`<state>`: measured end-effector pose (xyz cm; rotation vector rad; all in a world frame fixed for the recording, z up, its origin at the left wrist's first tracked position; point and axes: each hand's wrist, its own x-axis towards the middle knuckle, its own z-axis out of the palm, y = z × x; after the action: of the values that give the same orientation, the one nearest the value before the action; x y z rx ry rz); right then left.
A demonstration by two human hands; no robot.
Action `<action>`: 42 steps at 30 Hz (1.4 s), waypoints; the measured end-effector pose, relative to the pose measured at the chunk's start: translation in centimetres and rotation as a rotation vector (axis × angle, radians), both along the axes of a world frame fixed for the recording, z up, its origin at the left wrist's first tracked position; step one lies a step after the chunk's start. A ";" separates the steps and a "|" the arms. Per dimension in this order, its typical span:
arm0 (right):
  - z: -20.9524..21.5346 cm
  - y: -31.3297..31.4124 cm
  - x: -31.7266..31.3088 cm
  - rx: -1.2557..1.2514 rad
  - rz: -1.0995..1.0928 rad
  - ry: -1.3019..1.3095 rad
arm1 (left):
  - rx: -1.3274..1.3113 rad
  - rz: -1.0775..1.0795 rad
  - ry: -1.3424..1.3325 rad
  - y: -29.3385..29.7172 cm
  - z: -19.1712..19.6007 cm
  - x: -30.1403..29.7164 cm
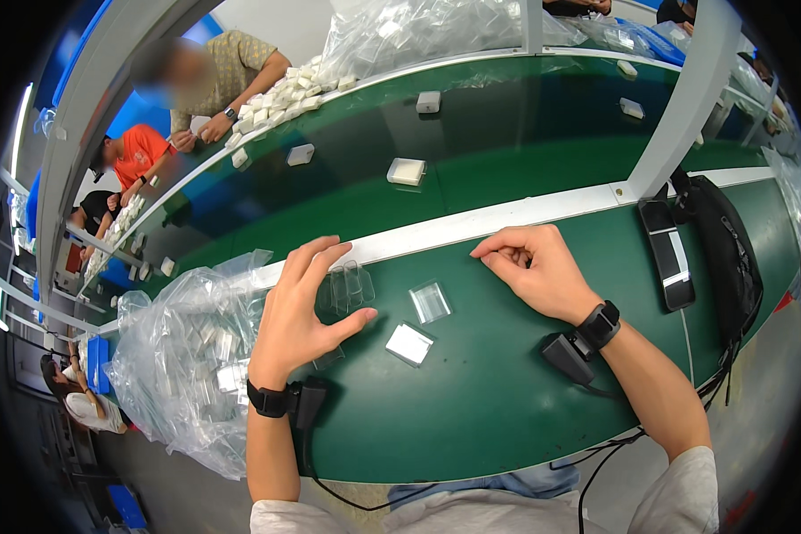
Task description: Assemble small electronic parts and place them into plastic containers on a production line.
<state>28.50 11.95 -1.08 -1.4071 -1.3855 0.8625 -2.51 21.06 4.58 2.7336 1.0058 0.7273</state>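
Observation:
My left hand (298, 307) is open, fingers spread and thumb held out, over the green worktable (472, 400). Just beside its fingers lie clear plastic pieces with rounded ends (351, 287), partly covered by the hand. My right hand (543, 274) is raised near the table's far edge, fingers curled and the thumb against the index finger; nothing shows between them. Between my hands sit a clear, shallow plastic case (430, 303) and a second clear case (409, 344) with a bright white face. Neither hand touches these two.
A large clear bag (182, 356) of plastic cases stands at the left. Beyond a white rail (436, 233), a green conveyor belt (347, 191) carries white boxes (407, 172). At right are a phone-like black device (666, 254), a black pouch (725, 249) and a post (685, 98). Co-workers sit across.

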 end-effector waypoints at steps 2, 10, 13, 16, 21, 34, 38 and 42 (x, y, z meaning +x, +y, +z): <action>0.0 0.0 -0.1 0.042 0.001 0.016 | 0.090 -0.036 -0.048 0.0 0.6 0.3; -0.4 0.0 0.4 0.001 0.032 0.061 | 0.189 -0.221 -0.030 -3.1 0.5 1.5; -0.2 -0.1 0.3 0.005 0.025 0.057 | 0.116 -0.221 0.169 -4.9 1.1 2.8; 0.1 -0.1 0.0 0.008 0.021 0.040 | 0.087 -0.172 0.227 -5.3 0.4 2.6; 0.3 -0.2 0.0 0.015 0.009 0.019 | -0.180 -0.207 0.174 -4.7 1.0 1.9; 0.1 -0.1 0.1 0.003 0.003 0.034 | -0.115 -0.081 -0.176 0.8 1.1 -1.5; 0.2 -0.1 0.0 -0.004 0.002 0.009 | -0.117 -0.083 -0.129 1.1 0.7 -1.9; 0.1 -0.2 0.3 -0.004 -0.001 0.025 | -0.118 -0.070 -0.129 1.1 0.9 -1.7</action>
<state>28.82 11.77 -0.98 -1.3955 -1.3651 0.8792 -4.24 22.16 5.44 2.5706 0.8916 0.7949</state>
